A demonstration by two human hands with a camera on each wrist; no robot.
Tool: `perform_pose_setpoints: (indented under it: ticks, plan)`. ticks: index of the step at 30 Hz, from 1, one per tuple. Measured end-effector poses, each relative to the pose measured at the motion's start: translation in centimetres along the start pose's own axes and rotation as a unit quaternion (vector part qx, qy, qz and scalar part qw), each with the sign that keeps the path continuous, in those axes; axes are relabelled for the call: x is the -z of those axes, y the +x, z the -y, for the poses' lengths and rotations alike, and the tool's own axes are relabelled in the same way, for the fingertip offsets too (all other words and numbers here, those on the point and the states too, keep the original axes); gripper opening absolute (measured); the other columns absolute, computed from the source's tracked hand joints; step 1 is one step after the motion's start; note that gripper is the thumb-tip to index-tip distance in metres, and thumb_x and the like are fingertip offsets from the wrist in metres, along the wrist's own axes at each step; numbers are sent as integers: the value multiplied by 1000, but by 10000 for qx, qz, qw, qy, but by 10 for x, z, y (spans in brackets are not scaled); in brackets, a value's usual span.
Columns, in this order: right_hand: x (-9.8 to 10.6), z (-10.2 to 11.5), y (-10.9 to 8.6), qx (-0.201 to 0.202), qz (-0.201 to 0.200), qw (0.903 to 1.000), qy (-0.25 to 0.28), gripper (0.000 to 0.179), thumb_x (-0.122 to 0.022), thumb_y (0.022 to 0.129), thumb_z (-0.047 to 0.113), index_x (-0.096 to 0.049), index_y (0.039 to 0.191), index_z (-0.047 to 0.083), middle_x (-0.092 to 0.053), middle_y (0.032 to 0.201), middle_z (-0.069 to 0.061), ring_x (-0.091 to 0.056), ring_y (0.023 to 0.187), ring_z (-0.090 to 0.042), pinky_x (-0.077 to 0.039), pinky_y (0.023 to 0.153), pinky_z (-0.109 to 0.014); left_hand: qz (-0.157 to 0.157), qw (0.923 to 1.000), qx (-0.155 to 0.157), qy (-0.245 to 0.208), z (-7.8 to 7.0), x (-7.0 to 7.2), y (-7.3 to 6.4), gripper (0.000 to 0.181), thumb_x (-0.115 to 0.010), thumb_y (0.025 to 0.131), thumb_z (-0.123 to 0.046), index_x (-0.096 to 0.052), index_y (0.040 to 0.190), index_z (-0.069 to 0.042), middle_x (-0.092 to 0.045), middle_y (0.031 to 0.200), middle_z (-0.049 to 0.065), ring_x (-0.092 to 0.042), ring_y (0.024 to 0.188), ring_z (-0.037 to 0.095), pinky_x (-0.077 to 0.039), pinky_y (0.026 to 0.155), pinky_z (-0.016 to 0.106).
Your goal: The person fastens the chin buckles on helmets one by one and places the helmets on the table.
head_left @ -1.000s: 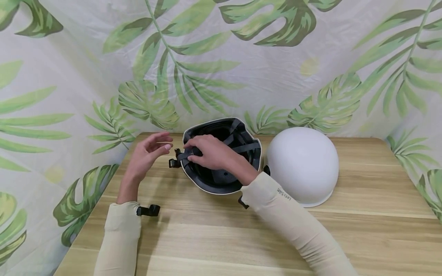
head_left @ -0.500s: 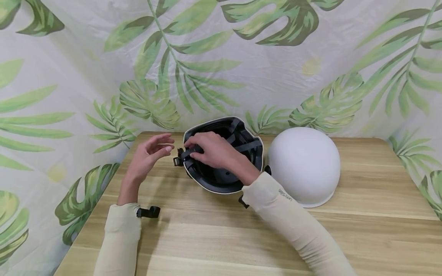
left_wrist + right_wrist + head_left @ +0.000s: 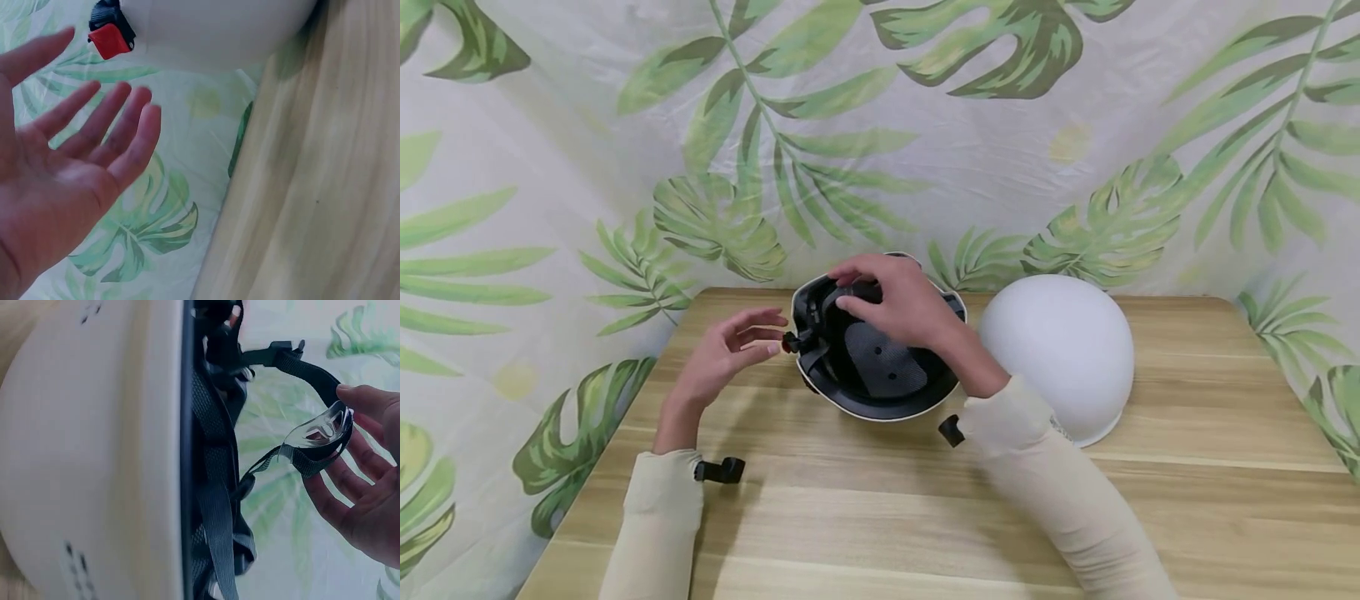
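Observation:
An upturned white helmet with black padding lies at the table's back, its hollow facing up. Over that hollow my right hand pinches the chin strap between thumb and fingers. A clear chin cup on the strap shows in the right wrist view. Left of the helmet, my left hand is raised with relaxed fingers, holding nothing. Its fingertips come close to a black and red buckle at the helmet's left rim; whether they touch it I cannot tell from the head view, but the left wrist view shows a gap.
A second white helmet sits dome up just right of the first. Both stand on a wooden table, near its back edge. Behind hangs a leaf-patterned cloth. Each wrist wears a small black camera mount.
My right hand has moved up and right from the helmet's left rim, drawing the chin strap along. My left hand has shifted slightly right, closer to the buckle, whose red part now shows.

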State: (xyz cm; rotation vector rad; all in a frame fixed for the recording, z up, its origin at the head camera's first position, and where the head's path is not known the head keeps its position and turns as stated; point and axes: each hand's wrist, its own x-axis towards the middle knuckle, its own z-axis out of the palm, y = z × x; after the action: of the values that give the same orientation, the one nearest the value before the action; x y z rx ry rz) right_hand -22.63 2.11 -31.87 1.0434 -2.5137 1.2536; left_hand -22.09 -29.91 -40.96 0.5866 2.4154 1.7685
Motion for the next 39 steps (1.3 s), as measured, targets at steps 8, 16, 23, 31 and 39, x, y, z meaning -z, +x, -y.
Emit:
perform_pose_setpoints:
  ticks: [8, 16, 23, 31, 39]
  plan:
    - [11, -8, -16, -339, -479, 9973, 442, 32, -75, 100, 16, -73, 131, 10, -77, 124, -10, -72, 116, -22, -60, 95, -41, 125, 9990, 168, -397, 3, -9, -2, 55, -79, 93, 0, -58, 144, 1, -67, 131, -3, -71, 112, 8, -64, 87, 27]
    - [14, -15, -26, -465, -561, 9963, 451, 31, -74, 101, 17, -73, 131, 11, -76, 123, -8, -72, 114, -22, -61, 94, -42, -271, 9987, 322, -285, 3, -12, -1, 47, -78, 92, 2, -62, 136, 2, -69, 120, -11, -73, 103, 4, -62, 85, 21]
    - [16, -19, -30, -523, -483, 9959, 552, 33, -75, 99, 15, -72, 132, 10, -75, 124, -10, -72, 116, -22, -60, 100, -42, -677, 9968, -140, -412, -7, -12, -2, 40, -76, 93, 4, -64, 132, 1, -69, 120, -9, -71, 106, 4, -62, 89, 20]
    - [18, -22, -33, -428, -442, 9965, 568, 32, -76, 97, 12, -72, 128, 9, -74, 119, -9, -70, 108, -21, -59, 95, -38, -1550, 9777, -1176, -795, -36, -24, 7, 43, -74, 88, 16, -64, 130, 9, -73, 116, -5, -70, 104, 7, -60, 92, 18]
    - [16, -27, -37, -767, -414, 9860, 1418, 31, -76, 92, 2, -70, 122, 6, -69, 118, -13, -72, 103, -22, -56, 82, -24, -1291, 9639, -1930, -1303, -53, -50, 23, 44, -71, 88, 20, -70, 127, -2, -78, 111, -1, -77, 101, 10, -61, 81, 18]
